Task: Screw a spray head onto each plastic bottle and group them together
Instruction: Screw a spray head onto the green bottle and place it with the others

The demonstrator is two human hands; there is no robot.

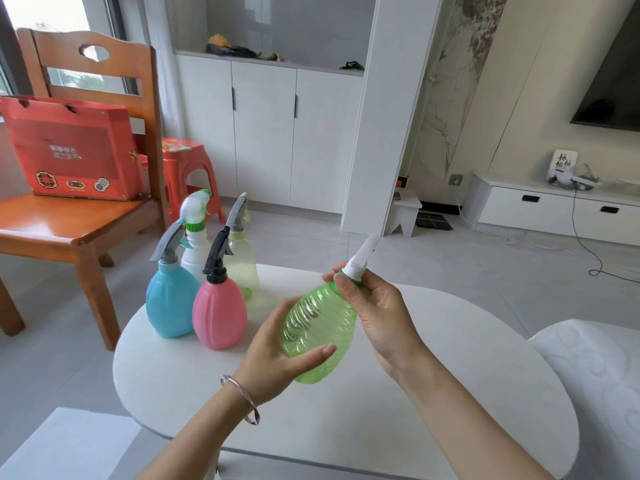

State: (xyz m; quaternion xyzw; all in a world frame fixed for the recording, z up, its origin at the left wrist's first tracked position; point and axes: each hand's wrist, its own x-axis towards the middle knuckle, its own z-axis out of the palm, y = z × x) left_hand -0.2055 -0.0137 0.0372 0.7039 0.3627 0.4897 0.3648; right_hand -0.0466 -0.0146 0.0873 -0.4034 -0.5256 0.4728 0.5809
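I hold a ribbed clear-green bottle [317,322] tilted above the round white table [433,368]. My left hand [277,355] cups its lower body from below. My right hand [374,306] pinches the neck, where a white spray head [362,254] sits and points up and to the right. At the table's far left stand four bottles in a close cluster, each with a spray head on: a blue one [171,299], a pink one [219,311], a white one [197,244] and a pale yellow one [242,268].
A wooden chair [79,230] with a red gift bag [69,147] stands left of the table, and a red plastic stool [188,168] behind it. White upholstery [588,362] lies to the right. White cabinets line the back wall.
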